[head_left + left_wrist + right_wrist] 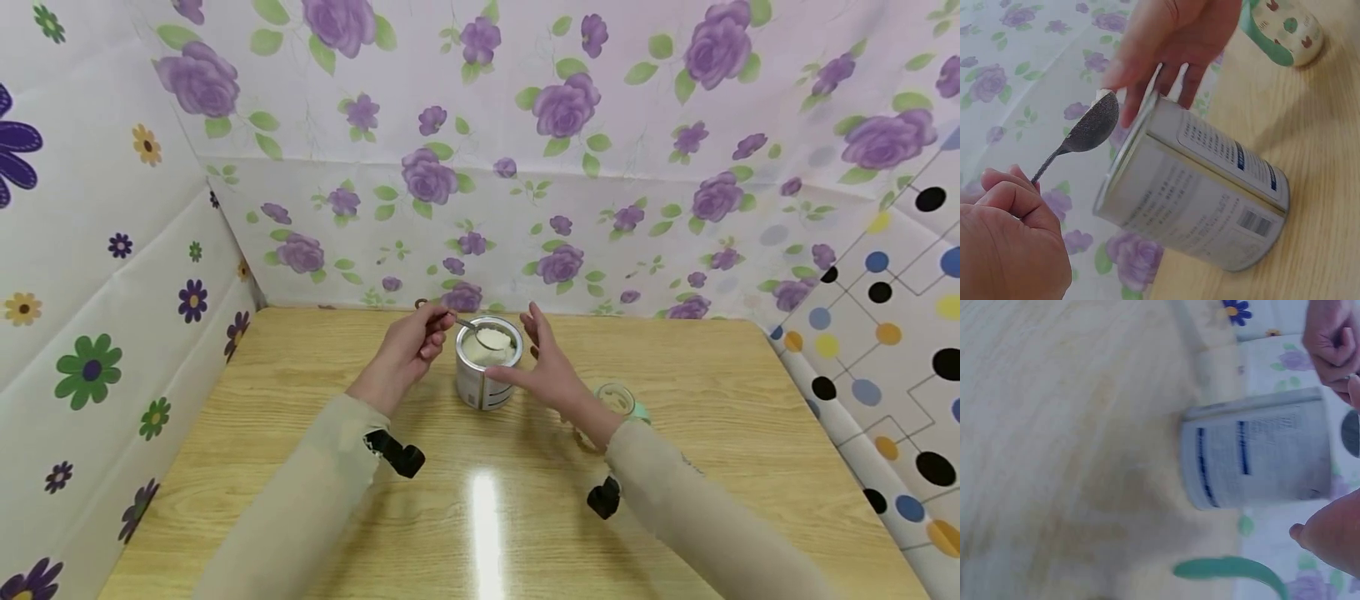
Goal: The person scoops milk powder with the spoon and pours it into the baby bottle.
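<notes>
My left hand (403, 352) pinches the handle of a dark metal spoon (1092, 124), whose bowl carries a heap of white powder (493, 338) above the mouth of an open can. The can (472, 388) stands upright on the table, pale with printed text and a barcode, and holds more cream-coloured powder. At the can's right side my right hand (547, 371) has its fingers spread and thumb out near the rim, holding nothing. In the left wrist view its fingers are partly hidden behind the can.
A clear cup (1300, 34) with a green handle and small printed pictures stands to the right, partly covered by my right wrist in the head view. The wooden table (420, 508) ends at a flowered cloth (480, 233) behind the can. Patterned cloths line both sides.
</notes>
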`<state>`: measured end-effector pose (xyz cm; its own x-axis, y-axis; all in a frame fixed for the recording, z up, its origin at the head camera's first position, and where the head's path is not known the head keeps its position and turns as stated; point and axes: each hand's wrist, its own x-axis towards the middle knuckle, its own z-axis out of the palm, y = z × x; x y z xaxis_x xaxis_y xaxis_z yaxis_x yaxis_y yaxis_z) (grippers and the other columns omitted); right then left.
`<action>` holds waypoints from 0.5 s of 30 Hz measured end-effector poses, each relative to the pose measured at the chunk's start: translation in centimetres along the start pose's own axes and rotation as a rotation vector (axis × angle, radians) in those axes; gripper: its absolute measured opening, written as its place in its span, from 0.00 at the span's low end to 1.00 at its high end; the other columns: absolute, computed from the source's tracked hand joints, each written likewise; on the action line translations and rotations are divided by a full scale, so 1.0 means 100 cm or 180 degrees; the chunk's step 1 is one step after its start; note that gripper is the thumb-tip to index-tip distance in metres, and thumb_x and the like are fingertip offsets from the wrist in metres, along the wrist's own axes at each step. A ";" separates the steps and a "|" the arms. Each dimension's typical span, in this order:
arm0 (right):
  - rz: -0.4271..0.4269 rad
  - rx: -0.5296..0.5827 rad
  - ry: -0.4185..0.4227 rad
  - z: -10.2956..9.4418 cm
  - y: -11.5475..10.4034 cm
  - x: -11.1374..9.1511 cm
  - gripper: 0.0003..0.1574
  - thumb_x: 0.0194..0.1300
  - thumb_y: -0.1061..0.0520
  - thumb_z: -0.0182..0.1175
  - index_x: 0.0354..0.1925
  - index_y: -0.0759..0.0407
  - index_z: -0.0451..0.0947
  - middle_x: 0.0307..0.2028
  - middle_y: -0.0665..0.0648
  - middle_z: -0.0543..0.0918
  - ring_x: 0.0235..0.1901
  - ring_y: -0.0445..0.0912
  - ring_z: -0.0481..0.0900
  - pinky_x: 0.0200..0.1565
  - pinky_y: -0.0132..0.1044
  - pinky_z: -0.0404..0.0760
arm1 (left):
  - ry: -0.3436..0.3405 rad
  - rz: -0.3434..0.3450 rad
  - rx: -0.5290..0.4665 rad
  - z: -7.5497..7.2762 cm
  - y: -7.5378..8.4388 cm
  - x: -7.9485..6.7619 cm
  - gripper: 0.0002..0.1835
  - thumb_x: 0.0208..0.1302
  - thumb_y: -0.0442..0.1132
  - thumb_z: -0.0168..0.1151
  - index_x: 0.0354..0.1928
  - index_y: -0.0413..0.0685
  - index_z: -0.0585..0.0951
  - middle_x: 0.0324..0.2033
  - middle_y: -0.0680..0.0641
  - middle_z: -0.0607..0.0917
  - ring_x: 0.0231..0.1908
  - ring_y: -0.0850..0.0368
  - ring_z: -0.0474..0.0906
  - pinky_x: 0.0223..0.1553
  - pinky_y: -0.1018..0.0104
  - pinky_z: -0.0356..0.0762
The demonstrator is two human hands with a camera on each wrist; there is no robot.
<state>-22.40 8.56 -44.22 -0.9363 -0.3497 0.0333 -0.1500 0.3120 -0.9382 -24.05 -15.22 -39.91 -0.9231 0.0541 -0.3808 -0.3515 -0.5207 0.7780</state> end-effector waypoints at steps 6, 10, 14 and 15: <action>-0.0059 -0.0154 -0.0014 -0.039 -0.017 -0.014 0.77 0.68 0.46 0.77 0.87 0.44 0.28 0.86 0.54 0.46 0.85 0.53 0.45 0.82 0.53 0.49 | -0.0112 0.0053 -0.0022 0.016 0.003 -0.002 0.12 0.80 0.34 0.56 0.35 0.43 0.82 0.21 0.54 0.84 0.14 0.70 0.64 0.12 0.81 0.53; -0.0098 -0.0373 -0.0033 -0.071 -0.018 -0.028 0.71 0.71 0.46 0.74 0.88 0.44 0.31 0.86 0.53 0.46 0.85 0.53 0.44 0.82 0.55 0.47 | -0.0210 0.0067 0.0007 0.029 0.003 -0.005 0.13 0.81 0.34 0.55 0.34 0.43 0.82 0.22 0.54 0.84 0.15 0.70 0.63 0.12 0.81 0.52; -0.0073 -0.0605 -0.0139 -0.097 -0.013 -0.044 0.66 0.73 0.45 0.71 0.88 0.45 0.35 0.86 0.55 0.46 0.85 0.56 0.43 0.82 0.59 0.47 | -0.0289 0.0092 0.0007 0.041 0.000 -0.008 0.13 0.80 0.33 0.56 0.33 0.43 0.83 0.22 0.54 0.84 0.15 0.70 0.63 0.12 0.81 0.52; -0.0065 -0.0659 -0.0175 -0.102 -0.010 -0.048 0.65 0.74 0.45 0.71 0.88 0.45 0.37 0.86 0.55 0.46 0.85 0.57 0.43 0.82 0.60 0.47 | -0.0297 0.0094 0.0013 0.043 -0.001 -0.009 0.13 0.80 0.33 0.56 0.33 0.43 0.84 0.22 0.54 0.84 0.15 0.70 0.63 0.12 0.81 0.52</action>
<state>-20.99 18.93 -39.94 -0.9145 -0.4037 0.0275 -0.2361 0.4771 -0.8466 -23.86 -11.52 -37.50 -0.9435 0.1180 -0.3096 -0.3243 -0.5199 0.7903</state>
